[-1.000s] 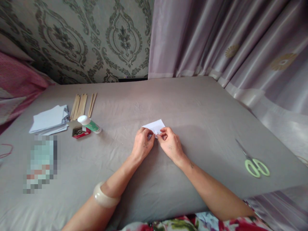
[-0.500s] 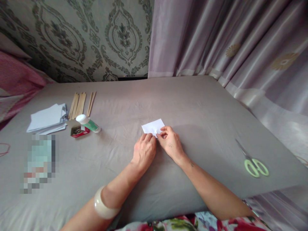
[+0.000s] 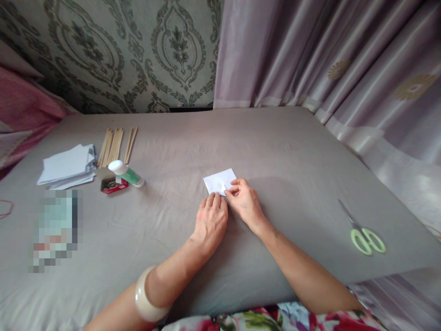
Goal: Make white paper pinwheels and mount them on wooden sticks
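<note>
A small folded white paper [image 3: 217, 180] lies on the grey sheet in the middle of the view. My right hand [image 3: 244, 203] pinches its near right corner between thumb and fingers. My left hand [image 3: 211, 219] lies flat just below the paper, fingers together and stretched out, their tips at the paper's near edge. A pale bangle sits on my left forearm.
At the left lie a stack of white papers [image 3: 67, 166], several wooden sticks [image 3: 115, 145], a green glue bottle [image 3: 127, 173] and a small red box [image 3: 112, 184]. Green-handled scissors [image 3: 365, 235] rest at the right. Curtains hang at the right, a pink pillow at the far left.
My left hand has let go of the paper's left side and slid down toward me, now lying flat below it. My right hand keeps its pinch on the corner.
</note>
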### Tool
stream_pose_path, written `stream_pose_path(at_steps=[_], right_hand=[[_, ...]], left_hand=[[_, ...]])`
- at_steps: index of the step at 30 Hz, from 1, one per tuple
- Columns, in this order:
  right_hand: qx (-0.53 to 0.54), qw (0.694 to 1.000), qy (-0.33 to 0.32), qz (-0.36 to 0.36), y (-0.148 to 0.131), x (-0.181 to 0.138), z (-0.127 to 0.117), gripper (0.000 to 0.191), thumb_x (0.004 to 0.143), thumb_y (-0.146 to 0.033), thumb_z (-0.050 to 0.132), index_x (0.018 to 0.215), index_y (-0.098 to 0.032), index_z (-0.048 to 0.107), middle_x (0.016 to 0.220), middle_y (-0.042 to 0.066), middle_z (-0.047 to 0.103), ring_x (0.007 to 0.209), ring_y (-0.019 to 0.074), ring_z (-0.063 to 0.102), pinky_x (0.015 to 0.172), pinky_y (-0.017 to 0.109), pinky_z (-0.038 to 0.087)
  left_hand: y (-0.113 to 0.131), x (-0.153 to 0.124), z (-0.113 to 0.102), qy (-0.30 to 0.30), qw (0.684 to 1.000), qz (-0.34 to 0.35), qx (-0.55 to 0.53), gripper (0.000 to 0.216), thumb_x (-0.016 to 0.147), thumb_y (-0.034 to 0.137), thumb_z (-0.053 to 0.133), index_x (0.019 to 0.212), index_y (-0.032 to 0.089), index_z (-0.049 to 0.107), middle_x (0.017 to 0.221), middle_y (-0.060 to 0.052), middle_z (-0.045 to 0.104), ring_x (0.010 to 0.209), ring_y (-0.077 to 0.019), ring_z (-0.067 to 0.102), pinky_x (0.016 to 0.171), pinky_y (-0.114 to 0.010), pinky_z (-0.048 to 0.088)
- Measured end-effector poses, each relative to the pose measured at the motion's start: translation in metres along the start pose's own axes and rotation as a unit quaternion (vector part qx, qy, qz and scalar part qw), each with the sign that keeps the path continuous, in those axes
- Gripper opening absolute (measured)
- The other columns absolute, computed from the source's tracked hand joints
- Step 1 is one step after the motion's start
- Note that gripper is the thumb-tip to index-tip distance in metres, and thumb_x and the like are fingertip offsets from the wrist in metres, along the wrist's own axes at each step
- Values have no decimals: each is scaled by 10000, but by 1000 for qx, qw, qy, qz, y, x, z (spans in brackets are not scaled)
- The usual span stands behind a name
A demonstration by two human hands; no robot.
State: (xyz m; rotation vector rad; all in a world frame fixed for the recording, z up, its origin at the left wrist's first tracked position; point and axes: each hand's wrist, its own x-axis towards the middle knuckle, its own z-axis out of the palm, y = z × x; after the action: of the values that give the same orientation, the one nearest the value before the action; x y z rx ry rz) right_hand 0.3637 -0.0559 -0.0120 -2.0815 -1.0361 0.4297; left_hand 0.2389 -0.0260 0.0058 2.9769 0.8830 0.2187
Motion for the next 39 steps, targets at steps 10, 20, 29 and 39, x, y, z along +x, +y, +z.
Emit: stream_pose_path(at_steps=[10,20,29,39], right_hand=[[-3,1000,-9,8,-3,1,-1,237,788,-240,616,1006,-194,535,807,29,730,733,180,687,702,278,489],[1,1000,-25,19,-7,0,-5,251,795,-227,625,1025,-188,533,816,32,722,740,174,680,704,268,486],[6,999,-32,17,-4,2,-4,248,796,-235,627,1021,-184,535,803,29,718,718,172,672,696,270,489],[5,999,-31,11,-2,2,-3,242,806,-265,627,1017,-187,537,794,28,716,702,172,667,668,267,482]], left_hand=[[0,3,-10,-32,999,-10,6,204,863,90,408,979,129,572,972,-106,618,915,-247,554,788,-367,446],[-7,7,-5,-22,1000,-7,-6,253,856,89,410,1062,123,553,1019,-97,588,933,-242,520,806,-351,460],[-10,8,-3,-23,1000,-7,-19,278,825,63,419,1060,113,558,1043,-108,583,947,-243,510,823,-350,468],[-16,13,-3,-27,999,-16,-45,322,831,60,395,1105,141,545,1072,-98,574,959,-229,502,847,-338,461]])
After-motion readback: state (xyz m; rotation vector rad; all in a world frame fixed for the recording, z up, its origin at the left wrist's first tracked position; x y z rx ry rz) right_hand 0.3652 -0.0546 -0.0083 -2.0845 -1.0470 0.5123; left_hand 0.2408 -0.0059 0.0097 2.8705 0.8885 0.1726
